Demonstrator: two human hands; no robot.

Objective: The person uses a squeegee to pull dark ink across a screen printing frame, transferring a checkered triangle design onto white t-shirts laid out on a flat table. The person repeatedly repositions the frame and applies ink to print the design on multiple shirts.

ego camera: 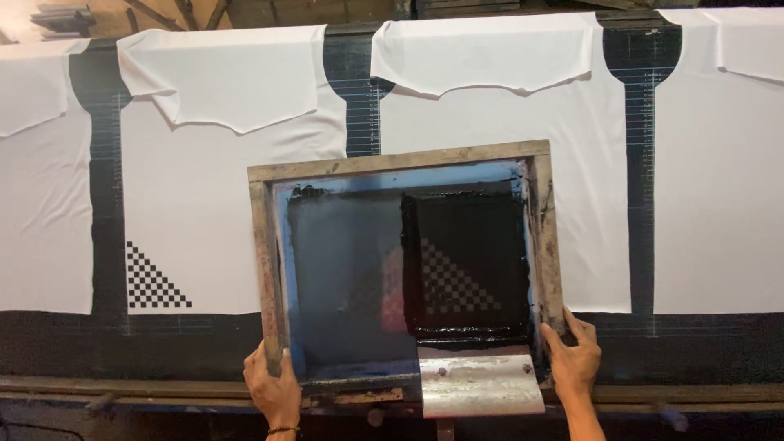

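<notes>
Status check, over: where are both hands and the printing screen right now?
Left hand grips screen frame at its near-left corner. Right hand grips its near-right corner. Frame lies over white fabric piece, squeegee resting inside. Nothing blocking.

The lower part of the white cloth piece (498, 122) is covered by the wooden frame (400, 160). The outer cloth pieces (719, 163) are cut off by the side edges. Both forearms are cut off at the bottom edge. The pattern under the inked mesh (465, 269) is only dimly seen.
</notes>
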